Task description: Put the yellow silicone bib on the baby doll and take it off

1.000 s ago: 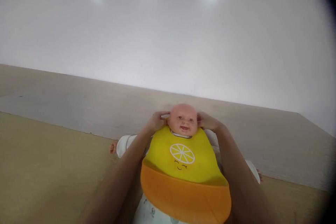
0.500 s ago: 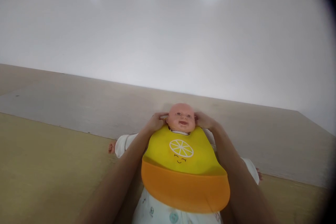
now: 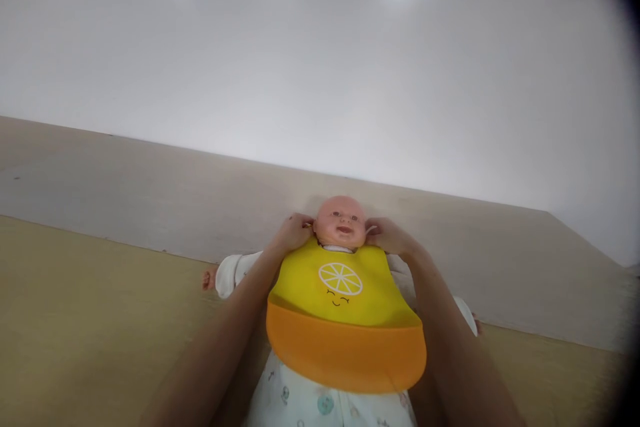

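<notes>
A baby doll (image 3: 343,221) in white printed clothes lies face up. Spread over its chest is a yellow bib (image 3: 303,280) with a white citrus slice, a small smiling face and an orange catch pocket (image 3: 345,357). My left hand (image 3: 295,232) is closed on the bib's neck edge at the left of the doll's head. On the other side, my right hand (image 3: 387,235) pinches the bib's other neck end close to the doll's cheek. My fingertips are partly hidden behind the head, and so are the ends of the bib.
The doll's arms stretch out to both sides, a sleeve (image 3: 227,275) and small hand showing at left. Beneath lies a yellowish surface (image 3: 100,320), with a greyish band (image 3: 150,193) behind it. A pale wall (image 3: 320,73) rises at the back under ceiling lights.
The view has shifted slightly, so doll and bib sit a little further left. My fingers have drawn in around the bib's neck ends, the right hand's grip now showing more clearly.
</notes>
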Tool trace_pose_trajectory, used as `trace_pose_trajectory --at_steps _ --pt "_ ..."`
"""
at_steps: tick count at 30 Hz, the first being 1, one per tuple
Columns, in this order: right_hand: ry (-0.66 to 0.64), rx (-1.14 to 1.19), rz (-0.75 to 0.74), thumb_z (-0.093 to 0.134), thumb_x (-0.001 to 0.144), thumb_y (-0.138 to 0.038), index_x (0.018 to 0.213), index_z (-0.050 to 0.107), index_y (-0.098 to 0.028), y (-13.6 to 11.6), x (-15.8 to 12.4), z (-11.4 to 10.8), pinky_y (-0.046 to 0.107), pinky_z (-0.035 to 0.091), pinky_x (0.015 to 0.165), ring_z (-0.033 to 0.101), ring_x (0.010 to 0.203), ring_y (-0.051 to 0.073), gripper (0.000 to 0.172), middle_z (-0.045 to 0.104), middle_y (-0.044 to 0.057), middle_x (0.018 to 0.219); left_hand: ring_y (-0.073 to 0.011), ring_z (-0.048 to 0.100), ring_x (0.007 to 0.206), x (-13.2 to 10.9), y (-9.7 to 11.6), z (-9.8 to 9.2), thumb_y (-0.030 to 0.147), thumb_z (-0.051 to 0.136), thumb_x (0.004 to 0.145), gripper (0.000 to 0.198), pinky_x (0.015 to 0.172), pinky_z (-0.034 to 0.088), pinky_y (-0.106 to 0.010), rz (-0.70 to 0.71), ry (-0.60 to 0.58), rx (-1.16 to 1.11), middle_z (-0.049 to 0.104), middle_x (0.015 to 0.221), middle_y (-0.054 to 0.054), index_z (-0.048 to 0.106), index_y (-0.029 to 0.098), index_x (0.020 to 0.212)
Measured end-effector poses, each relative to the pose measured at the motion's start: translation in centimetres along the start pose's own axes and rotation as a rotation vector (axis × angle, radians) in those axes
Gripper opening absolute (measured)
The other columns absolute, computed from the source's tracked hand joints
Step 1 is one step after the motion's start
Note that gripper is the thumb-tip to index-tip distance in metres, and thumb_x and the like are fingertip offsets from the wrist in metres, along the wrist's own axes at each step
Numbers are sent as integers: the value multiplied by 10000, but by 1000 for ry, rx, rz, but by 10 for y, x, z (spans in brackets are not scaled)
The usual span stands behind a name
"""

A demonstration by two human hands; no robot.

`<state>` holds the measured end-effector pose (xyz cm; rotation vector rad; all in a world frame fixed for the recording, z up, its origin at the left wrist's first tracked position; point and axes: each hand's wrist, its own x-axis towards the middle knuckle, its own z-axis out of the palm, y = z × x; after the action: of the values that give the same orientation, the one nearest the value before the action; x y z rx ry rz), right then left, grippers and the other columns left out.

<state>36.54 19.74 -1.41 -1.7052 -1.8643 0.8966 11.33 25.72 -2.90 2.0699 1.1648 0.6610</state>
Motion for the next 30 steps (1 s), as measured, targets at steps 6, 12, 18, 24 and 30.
trace_pose_trajectory --at_steps 6,12,18,24,30 --pt "25 340 229 600 700 -315 843 569 -168 -20 -70 5 189 260 416 396 486 65 207 469 -44 617 -200 564 661 -16 13 -15 244 458 725 273 591 331 -276 34 -31 64 663 660 -57 711 145 692" --pt "-32 500 244 618 754 -415 861 539 -168 -29 -129 16 182 198 388 312 454 40 280 411 -65 604 -151 473 546 -56 26 -41 382 465 793 353 524 268 -264 40 -73 110 555 563 -12 672 143 637" --pt "82 624 195 582 754 -396 868 543 -189 -21 -159 40 191 215 402 376 434 58 240 421 -68 566 -151 436 468 -107 44 -57 605 409 825 561 474 269 -261 -189 -25 -57 434 445 29 689 121 785" --pt "285 743 249 621 703 -483 863 582 -184 -25 -170 60 198 267 412 401 428 73 341 463 -57 540 -96 348 471 -147 48 -45 536 547 768 429 453 235 -233 -231 101 -324 407 491 46 687 135 709" --pt "345 766 233 608 725 -557 923 591 -187 -25 -181 76 186 231 386 403 401 88 420 458 -54 457 -109 413 481 -166 36 -22 502 544 776 402 447 315 -230 -238 243 -579 447 517 32 679 124 814"
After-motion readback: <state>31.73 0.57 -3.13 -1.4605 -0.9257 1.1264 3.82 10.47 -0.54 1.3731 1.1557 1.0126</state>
